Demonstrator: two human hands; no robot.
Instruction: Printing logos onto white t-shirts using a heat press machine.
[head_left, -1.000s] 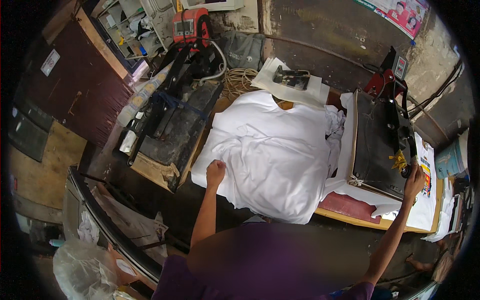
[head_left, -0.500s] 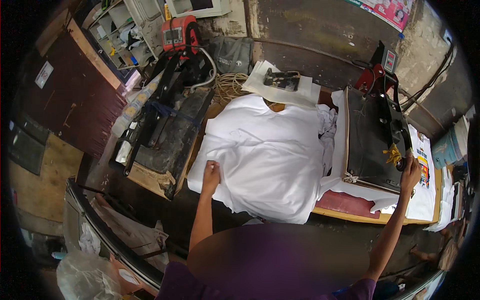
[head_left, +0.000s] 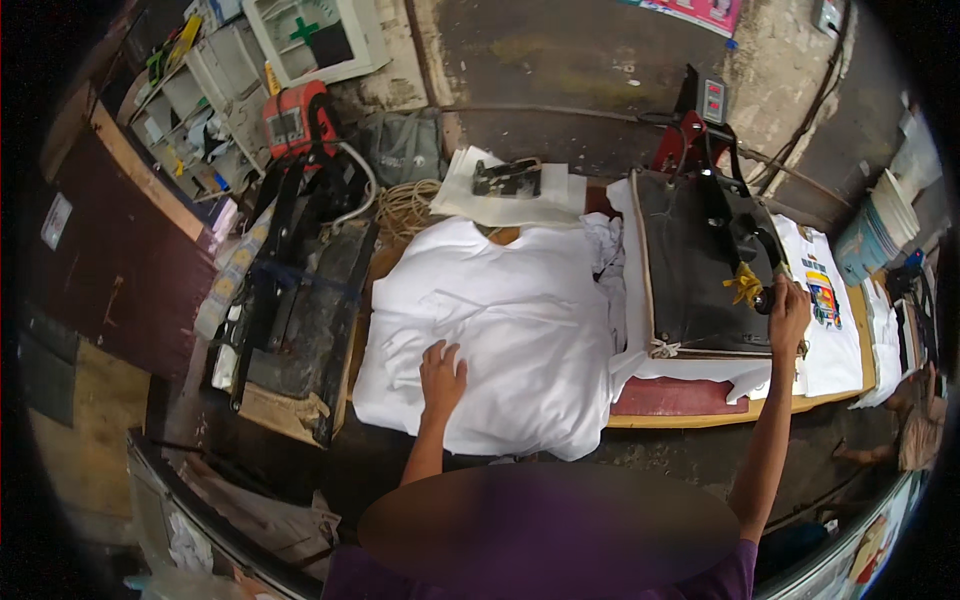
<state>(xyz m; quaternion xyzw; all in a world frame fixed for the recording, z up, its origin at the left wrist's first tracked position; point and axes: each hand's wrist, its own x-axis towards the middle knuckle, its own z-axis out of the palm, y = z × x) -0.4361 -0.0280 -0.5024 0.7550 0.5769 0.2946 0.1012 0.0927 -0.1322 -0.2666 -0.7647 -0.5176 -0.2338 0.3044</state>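
A white T-shirt point(head_left: 500, 340) lies spread, with wrinkles, over the middle of the work table, its neckline toward the back. My left hand point(head_left: 443, 385) is on the shirt's near left part, fingers stretched out and slightly apart, holding nothing. On the right stands a heat press with a black upper plate point(head_left: 698, 268); a yellow cloth strip point(head_left: 745, 284) is tied by its handle. Wrapped round the end of that press handle point(head_left: 766, 300) is my right hand point(head_left: 790, 318). The plate is down, and white cloth sticks out from beneath it.
At the left is a second heat press point(head_left: 308, 300) with an orange control box point(head_left: 297, 118). White sheets point(head_left: 455, 185) and coiled cord point(head_left: 405, 208) sit behind the shirt. A printed white T-shirt point(head_left: 835, 345) lies right of the press, near a blue bucket point(head_left: 865, 245).
The view has turned right. My left hand has gone from a closed grip on the shirt's left side to open fingers nearer its middle. My right hand stays on the press handle.
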